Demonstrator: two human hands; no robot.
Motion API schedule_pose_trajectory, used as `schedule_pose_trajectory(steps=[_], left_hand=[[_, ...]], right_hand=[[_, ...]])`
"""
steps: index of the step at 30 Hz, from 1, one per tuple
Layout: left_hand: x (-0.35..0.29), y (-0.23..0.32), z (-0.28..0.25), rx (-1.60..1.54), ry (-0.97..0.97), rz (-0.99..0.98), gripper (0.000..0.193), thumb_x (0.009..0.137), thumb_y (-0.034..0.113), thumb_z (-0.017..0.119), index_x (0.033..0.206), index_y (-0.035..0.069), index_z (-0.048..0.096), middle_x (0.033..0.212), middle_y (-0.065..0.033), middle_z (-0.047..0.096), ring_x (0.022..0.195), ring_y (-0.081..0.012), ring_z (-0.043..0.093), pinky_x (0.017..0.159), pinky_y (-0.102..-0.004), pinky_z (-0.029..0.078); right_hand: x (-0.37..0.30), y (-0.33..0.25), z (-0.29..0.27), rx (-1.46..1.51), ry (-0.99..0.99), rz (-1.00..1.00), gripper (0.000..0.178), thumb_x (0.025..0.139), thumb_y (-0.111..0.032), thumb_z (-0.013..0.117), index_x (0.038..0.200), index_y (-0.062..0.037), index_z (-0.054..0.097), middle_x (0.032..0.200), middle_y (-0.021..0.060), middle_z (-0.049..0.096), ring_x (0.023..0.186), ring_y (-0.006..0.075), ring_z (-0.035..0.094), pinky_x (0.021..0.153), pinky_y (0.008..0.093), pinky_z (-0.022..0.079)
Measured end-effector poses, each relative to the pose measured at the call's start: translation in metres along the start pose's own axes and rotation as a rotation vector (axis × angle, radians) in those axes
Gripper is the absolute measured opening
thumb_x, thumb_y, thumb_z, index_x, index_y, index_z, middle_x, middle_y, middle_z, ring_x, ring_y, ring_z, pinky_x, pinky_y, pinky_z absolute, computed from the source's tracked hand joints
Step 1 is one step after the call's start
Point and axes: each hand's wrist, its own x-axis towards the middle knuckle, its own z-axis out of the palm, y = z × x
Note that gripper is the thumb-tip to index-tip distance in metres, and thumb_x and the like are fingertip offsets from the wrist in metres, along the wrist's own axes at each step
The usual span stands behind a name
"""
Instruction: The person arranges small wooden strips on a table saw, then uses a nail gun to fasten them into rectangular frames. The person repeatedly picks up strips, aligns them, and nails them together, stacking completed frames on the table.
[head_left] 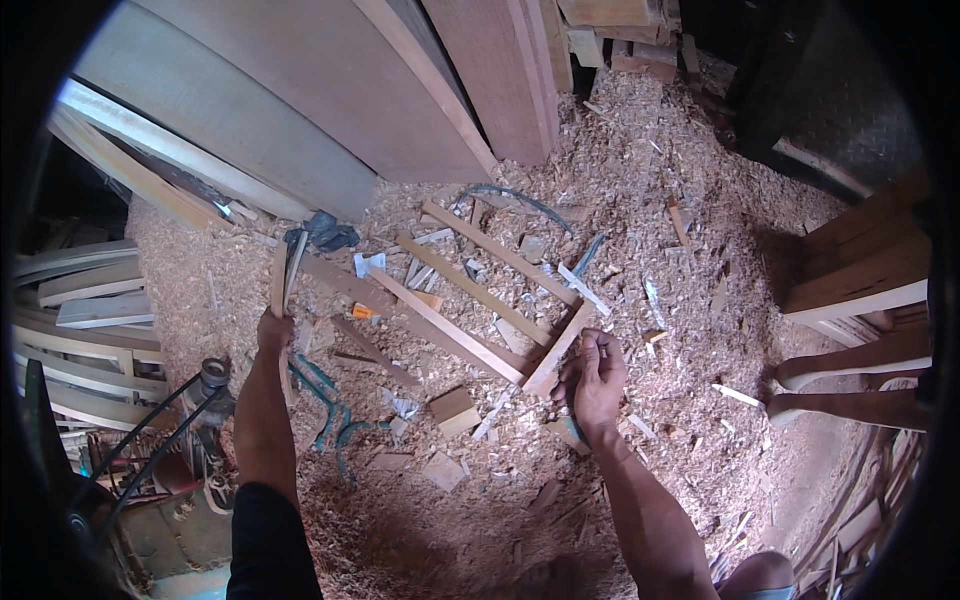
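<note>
A slatted wooden frame (472, 288) lies on the ground just left of the right hand (600, 375), the nearer one, its long bars slanting away forward and left. That hand curls beside the crosspiece (559, 350); I cannot tell whether it grips. The left hand (275, 328), arm outstretched, clasps thin wooden strips (278, 285).

Woodworking shop. Shavings (690, 350) thick underfoot across most of frame. Offcuts (450, 408) strewn around middle, where slats (470, 288) meet crossbar (558, 350). Wide boards (270, 70) leaning at upper left; curved wooden pieces (80, 370) piled at left edge; timber (610, 12) stacked at top; thin strips (860, 525) at lower right.
</note>
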Motion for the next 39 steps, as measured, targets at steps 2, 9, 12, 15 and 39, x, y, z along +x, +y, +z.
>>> schedule_pose_trajectory(steps=[2,9,12,15,39], left_hand=[[-0.021,0.012,-0.001,0.319,0.162,-0.023,0.042,0.077,0.027,0.079,0.11,0.004,0.066,0.096,-0.0193,0.074,0.09,-0.0369,0.073,0.075,-0.0495,0.056],[-0.151,0.062,-0.005,0.243,0.524,0.077,0.046,0.084,0.04,0.073,0.105,0.0,0.066,0.098,-0.026,0.069,0.093,-0.0451,0.068,0.081,-0.053,0.052],[-0.211,0.086,-0.01,0.165,0.528,0.109,0.052,0.082,0.04,0.077,0.108,-0.003,0.067,0.095,-0.0259,0.069,0.091,-0.0458,0.067,0.081,-0.05,0.054],[-0.285,0.119,-0.013,0.072,0.578,0.185,0.045,0.079,0.04,0.08,0.102,0.002,0.071,0.084,-0.0203,0.071,0.074,-0.0376,0.071,0.065,-0.0487,0.055],[-1.129,-0.023,-0.365,-0.054,-0.721,-0.716,0.04,0.08,0.032,0.067,0.115,0.014,0.074,0.12,-0.0111,0.072,0.116,-0.028,0.067,0.095,-0.0443,0.054]], right_hand=[[0.001,0.004,-0.005,-0.053,-0.046,-0.027,0.023,0.104,-0.023,0.056,0.111,-0.001,0.053,0.065,0.006,0.056,0.042,0.0118,0.051,0.035,0.027,0.043],[0.004,0.002,-0.001,-0.358,-0.073,-0.11,0.055,0.088,-0.044,0.075,0.115,-0.001,0.055,0.079,0.0133,0.068,0.064,0.0204,0.065,0.058,0.0365,0.053],[0.012,-0.018,0.007,-0.797,-0.134,-0.025,0.086,0.072,-0.059,0.078,0.127,0.0015,0.054,0.107,0.0248,0.071,0.101,0.0416,0.069,0.091,0.0458,0.052],[0.004,-0.041,-0.008,-0.949,-0.069,0.109,0.086,0.072,-0.052,0.075,0.134,0.002,0.05,0.117,0.0262,0.068,0.108,0.0412,0.067,0.095,0.0469,0.051],[-0.624,-0.545,-0.082,-1.226,-0.941,-0.246,0.048,0.093,-0.043,0.066,0.119,-0.0053,0.053,0.068,0.0051,0.054,0.053,0.0181,0.052,0.042,0.0345,0.041]])
